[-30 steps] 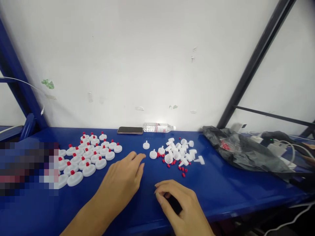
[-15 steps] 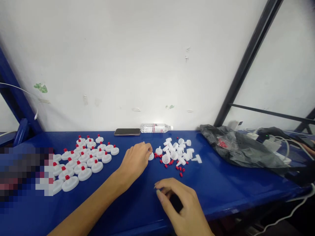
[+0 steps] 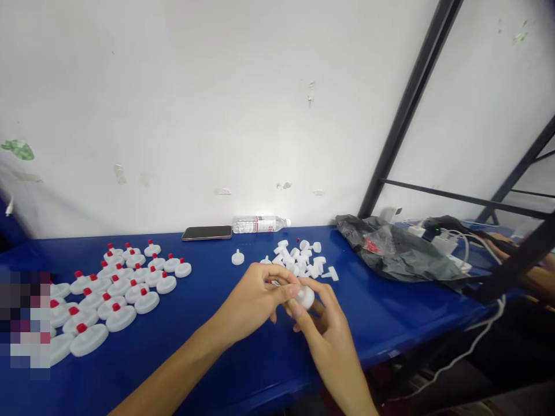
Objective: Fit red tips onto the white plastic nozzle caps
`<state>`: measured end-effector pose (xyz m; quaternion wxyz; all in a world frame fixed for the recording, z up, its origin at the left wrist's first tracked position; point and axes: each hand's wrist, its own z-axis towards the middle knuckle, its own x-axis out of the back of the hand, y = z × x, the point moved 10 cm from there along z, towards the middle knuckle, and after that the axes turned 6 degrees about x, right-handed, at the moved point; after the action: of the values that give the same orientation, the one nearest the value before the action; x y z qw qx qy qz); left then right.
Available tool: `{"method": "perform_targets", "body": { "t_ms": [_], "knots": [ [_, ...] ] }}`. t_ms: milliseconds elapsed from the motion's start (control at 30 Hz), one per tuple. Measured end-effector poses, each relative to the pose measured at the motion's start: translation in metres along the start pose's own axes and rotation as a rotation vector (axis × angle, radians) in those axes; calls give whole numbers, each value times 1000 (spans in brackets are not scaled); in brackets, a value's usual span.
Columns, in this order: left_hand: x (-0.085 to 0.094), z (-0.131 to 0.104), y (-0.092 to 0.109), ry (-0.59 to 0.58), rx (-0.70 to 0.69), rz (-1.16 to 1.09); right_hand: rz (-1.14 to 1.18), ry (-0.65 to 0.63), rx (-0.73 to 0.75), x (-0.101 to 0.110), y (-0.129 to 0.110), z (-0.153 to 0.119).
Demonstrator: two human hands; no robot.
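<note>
My right hand (image 3: 332, 323) is closed around a round white nozzle cap (image 3: 306, 297), thumb and fingers on its rim. Fingertips of my left hand (image 3: 264, 292) pinch together at the narrow spout side of the same cap. Whether a red tip is between them I cannot make out. Just behind the hands lies a loose pile of white nozzle caps (image 3: 304, 252), partly covered by my fingers. One uncapped white nozzle cap (image 3: 237, 258) stands spout-up by itself, left of the pile. Many white caps with red tips (image 3: 121, 316) stand upright in a group on the left.
A phone (image 3: 207, 233) and a clear plastic bottle (image 3: 260, 224) lie along the wall on the blue table (image 3: 217, 370). To the right are a black plastic bag (image 3: 399, 260) with a small bag of red tips (image 3: 373, 245), white cables and a dark metal frame (image 3: 403, 110).
My left hand has come from beside the pile toward me and meets my right hand, which has closed on a white nozzle cap. The view has turned slightly right.
</note>
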<state>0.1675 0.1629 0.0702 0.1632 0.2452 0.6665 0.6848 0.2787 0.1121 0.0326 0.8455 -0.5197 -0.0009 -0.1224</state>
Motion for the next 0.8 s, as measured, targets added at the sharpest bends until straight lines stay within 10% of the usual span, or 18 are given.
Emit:
{"method": "perform_targets", "body": {
  "t_ms": [167, 367, 800],
  "knots": [
    [-1, 3, -11, 61, 51, -9, -104, 84, 31, 29, 0, 9],
    [-16, 7, -14, 198, -87, 669, -30, 269, -56, 79, 24, 14],
    [-38, 9, -17, 187, -108, 1141, -203, 61, -35, 51, 13, 12]
  ]
}}
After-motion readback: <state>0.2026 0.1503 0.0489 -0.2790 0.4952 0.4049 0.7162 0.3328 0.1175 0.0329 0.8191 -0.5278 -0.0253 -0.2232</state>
